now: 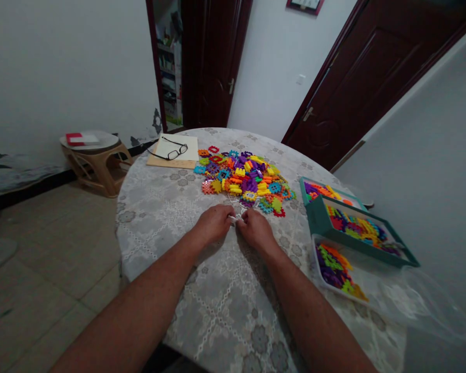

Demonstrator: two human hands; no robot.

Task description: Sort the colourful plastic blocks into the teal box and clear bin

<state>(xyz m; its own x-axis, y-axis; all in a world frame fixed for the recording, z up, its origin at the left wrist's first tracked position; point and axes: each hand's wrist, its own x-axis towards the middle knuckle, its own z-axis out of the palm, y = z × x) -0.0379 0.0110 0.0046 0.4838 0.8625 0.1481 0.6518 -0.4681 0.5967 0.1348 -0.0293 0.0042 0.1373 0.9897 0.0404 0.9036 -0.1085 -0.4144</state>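
My left hand [215, 224] and my right hand [255, 227] meet near the middle of the table. Both are closed, fingertips pinching a small, thin white piece [234, 218] that spans the gap between them. Its exact shape is too small to make out. Just beyond my fingers, a big heap of colourful plastic interlocking pieces [249, 184] lies on the cloth, in purple, yellow, orange, red, green and blue. A few thin white bits show at the heap's near edge, partly behind my hands.
A patterned cloth covers the round table [155, 228]. Black-framed glasses [173, 154] rest on a paper pad [192, 146] at the far left. On the right stand a green box [316, 220], a teal-edged tray [305, 191] and a clear tub [316, 259], all holding colourful pieces.
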